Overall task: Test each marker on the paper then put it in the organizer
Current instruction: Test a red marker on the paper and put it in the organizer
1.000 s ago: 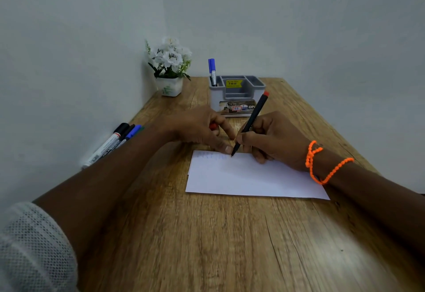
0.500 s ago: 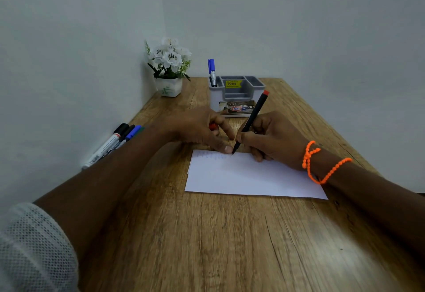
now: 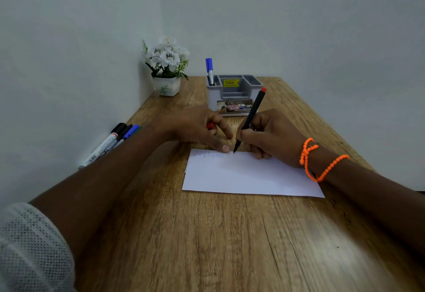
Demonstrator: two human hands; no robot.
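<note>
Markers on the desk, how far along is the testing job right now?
Done: one blue marker stands in the organizer. In hand: the right hand holds the red-ended marker with its tip at the paper, while the left hand steadies the paper and holds a red cap. Left: the markers by the wall.

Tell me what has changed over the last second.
Almost nothing. The right hand keeps its grip on the black marker, tip at the paper's far edge. The left hand still presses the paper, a red cap in its fingers. The organizer and spare markers are unmoved.
</note>
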